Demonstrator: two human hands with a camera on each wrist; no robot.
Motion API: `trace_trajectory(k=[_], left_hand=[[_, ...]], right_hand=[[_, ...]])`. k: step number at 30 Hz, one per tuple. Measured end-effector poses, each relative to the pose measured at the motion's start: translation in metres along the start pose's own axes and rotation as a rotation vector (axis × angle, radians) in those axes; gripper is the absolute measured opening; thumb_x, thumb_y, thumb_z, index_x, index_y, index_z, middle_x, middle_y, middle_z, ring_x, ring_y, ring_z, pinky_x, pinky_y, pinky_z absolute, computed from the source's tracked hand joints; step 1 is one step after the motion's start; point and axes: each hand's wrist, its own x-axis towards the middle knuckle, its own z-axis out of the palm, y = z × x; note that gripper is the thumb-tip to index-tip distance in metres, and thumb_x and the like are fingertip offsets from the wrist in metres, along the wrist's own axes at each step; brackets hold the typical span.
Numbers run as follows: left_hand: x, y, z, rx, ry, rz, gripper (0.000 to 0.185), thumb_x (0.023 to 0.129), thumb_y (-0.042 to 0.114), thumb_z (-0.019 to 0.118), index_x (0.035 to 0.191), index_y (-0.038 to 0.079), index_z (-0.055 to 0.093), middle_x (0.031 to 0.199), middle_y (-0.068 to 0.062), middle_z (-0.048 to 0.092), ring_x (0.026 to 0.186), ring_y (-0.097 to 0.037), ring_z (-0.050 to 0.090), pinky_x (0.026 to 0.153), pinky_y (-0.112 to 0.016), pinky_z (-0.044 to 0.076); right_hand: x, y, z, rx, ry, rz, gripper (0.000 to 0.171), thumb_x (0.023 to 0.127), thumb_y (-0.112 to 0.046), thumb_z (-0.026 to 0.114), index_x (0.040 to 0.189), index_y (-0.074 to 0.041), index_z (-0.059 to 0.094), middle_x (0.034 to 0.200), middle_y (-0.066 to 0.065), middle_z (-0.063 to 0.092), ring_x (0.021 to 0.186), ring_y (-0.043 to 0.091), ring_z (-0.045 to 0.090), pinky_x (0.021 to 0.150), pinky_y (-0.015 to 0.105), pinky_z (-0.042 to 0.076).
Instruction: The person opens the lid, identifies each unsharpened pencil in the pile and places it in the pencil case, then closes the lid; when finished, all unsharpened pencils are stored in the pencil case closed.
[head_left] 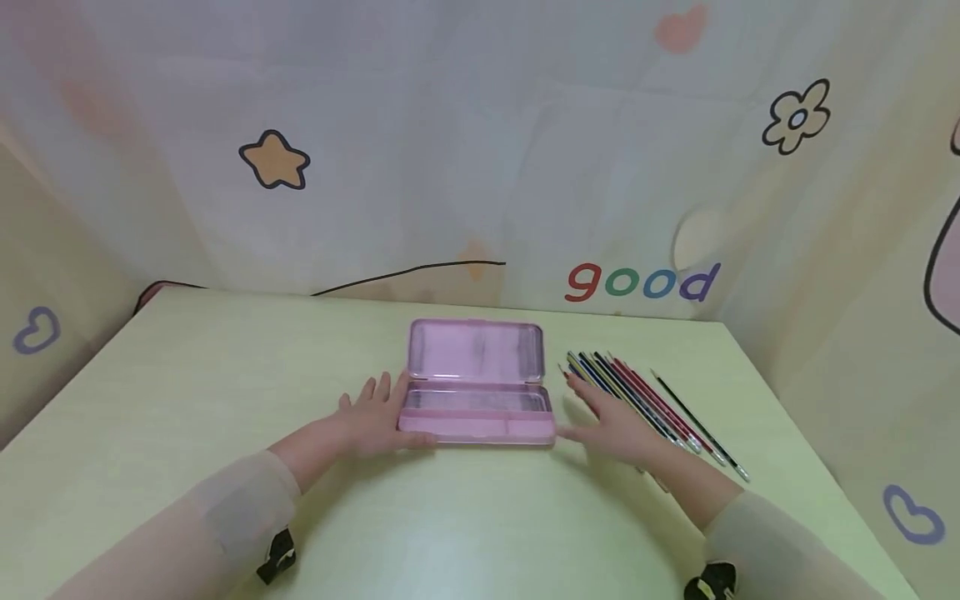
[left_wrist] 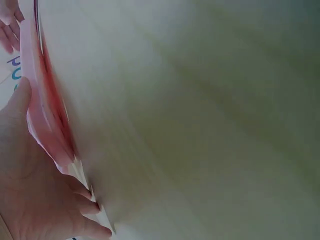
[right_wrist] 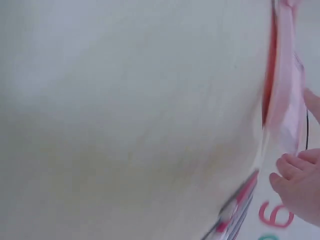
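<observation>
A pink pencil case (head_left: 459, 427) lies on the table with its lid (head_left: 476, 350) raised at the back. Its tray has a long compartment behind and smaller ones in front, with no pencils in them. At the case's left end rests my left hand (head_left: 371, 422), fingers spread and fairly straight, thumb along the front corner. My right hand (head_left: 617, 427) is beside the right end, thumb close to the corner and fingers reaching forward over the tips of several pencils (head_left: 660, 400). Part of that bundle is hidden beneath this hand and forearm.
One dark pencil (head_left: 697, 423) lies a little apart on the right. The pale table (head_left: 225, 358) meets a printed curtain (head_left: 420, 167) at its back and sides. Dark bands with fittings show at both sleeves.
</observation>
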Motion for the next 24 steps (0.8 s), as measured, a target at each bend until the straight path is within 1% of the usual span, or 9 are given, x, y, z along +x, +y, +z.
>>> trace_trajectory(k=[3, 6, 8, 10, 13, 16, 19, 21, 24], left_hand=[[0.001, 0.001, -0.002, -0.017, -0.008, -0.018, 0.111, 0.077, 0.078, 0.042, 0.149, 0.006, -0.002, 0.152, -0.027, 0.004, 0.137, -0.046, 0.001, 0.1, -0.069, 0.004], [0.0, 0.002, -0.004, -0.022, -0.009, -0.037, 0.106, 0.08, 0.077, 0.038, 0.15, 0.007, -0.002, 0.152, -0.026, 0.004, 0.137, -0.046, 0.0, 0.1, -0.069, 0.004], [0.0, 0.003, -0.006, -0.02, 0.0, -0.031, 0.102, 0.083, 0.073, 0.039, 0.15, 0.006, 0.001, 0.151, -0.027, 0.005, 0.136, -0.048, 0.001, 0.099, -0.07, 0.004], [0.0, 0.004, -0.007, -0.001, 0.005, -0.03, 0.098, 0.085, 0.07, 0.041, 0.15, 0.008, 0.002, 0.151, -0.026, 0.006, 0.136, -0.047, 0.002, 0.1, -0.069, 0.004], [0.0, 0.008, -0.007, 0.015, 0.007, -0.033, 0.096, 0.085, 0.067, 0.045, 0.15, 0.008, 0.005, 0.151, -0.026, 0.007, 0.136, -0.047, 0.004, 0.101, -0.068, 0.005], [-0.001, 0.01, -0.005, 0.023, 0.0, -0.045, 0.098, 0.083, 0.068, 0.047, 0.15, 0.008, 0.007, 0.151, -0.026, 0.009, 0.137, -0.047, 0.005, 0.1, -0.069, 0.005], [0.001, 0.007, 0.001, 0.05, -0.014, -0.058, 0.103, 0.081, 0.072, 0.045, 0.15, 0.008, 0.004, 0.152, -0.024, 0.008, 0.137, -0.045, 0.005, 0.101, -0.067, 0.005], [0.004, 0.004, 0.004, 0.063, -0.021, -0.062, 0.106, 0.079, 0.075, 0.044, 0.15, 0.009, 0.001, 0.153, -0.023, 0.007, 0.138, -0.044, 0.004, 0.103, -0.066, 0.004], [0.007, 0.002, 0.002, 0.074, -0.023, -0.053, 0.108, 0.077, 0.077, 0.043, 0.15, 0.01, 0.0, 0.153, -0.021, 0.007, 0.138, -0.043, 0.004, 0.103, -0.065, 0.004]], right_hand=[[-0.014, 0.013, -0.015, 0.046, 0.096, 0.009, 0.07, 0.088, -0.034, 0.064, 0.141, 0.0, 0.035, 0.141, 0.02, 0.04, 0.128, 0.04, 0.037, 0.1, 0.053, 0.032], [-0.028, 0.027, -0.028, 0.117, 0.161, 0.046, 0.061, 0.092, -0.032, 0.06, 0.137, 0.003, 0.04, 0.137, 0.022, 0.045, 0.124, 0.038, 0.042, 0.099, 0.049, 0.034], [-0.037, 0.034, -0.036, 0.149, 0.209, 0.069, 0.055, 0.094, -0.029, 0.057, 0.135, 0.004, 0.042, 0.132, 0.023, 0.048, 0.121, 0.037, 0.046, 0.098, 0.035, 0.04], [-0.046, 0.04, -0.043, 0.155, 0.245, 0.087, 0.052, 0.095, -0.027, 0.055, 0.133, 0.006, 0.044, 0.13, 0.024, 0.05, 0.118, 0.037, 0.049, 0.09, 0.022, 0.043], [-0.059, 0.051, -0.048, 0.123, 0.286, 0.123, 0.048, 0.095, -0.026, 0.055, 0.13, 0.006, 0.047, 0.124, 0.025, 0.054, 0.109, 0.036, 0.055, 0.075, 0.012, 0.043], [-0.07, 0.065, -0.048, 0.077, 0.3, 0.168, 0.046, 0.095, -0.025, 0.056, 0.128, 0.006, 0.05, 0.117, 0.022, 0.059, 0.099, 0.023, 0.059, 0.072, 0.02, 0.046], [-0.076, 0.077, -0.045, 0.04, 0.297, 0.207, 0.043, 0.093, -0.024, 0.058, 0.124, 0.006, 0.054, 0.11, 0.02, 0.063, 0.091, 0.012, 0.058, 0.07, 0.026, 0.046], [-0.078, 0.083, -0.044, 0.025, 0.289, 0.224, 0.042, 0.093, -0.023, 0.058, 0.122, 0.006, 0.056, 0.109, 0.02, 0.063, 0.09, 0.014, 0.059, 0.07, 0.027, 0.046], [-0.08, 0.085, -0.042, 0.005, 0.288, 0.234, 0.039, 0.093, -0.021, 0.059, 0.12, 0.007, 0.057, 0.11, 0.021, 0.063, 0.093, 0.024, 0.059, 0.068, 0.026, 0.046]])
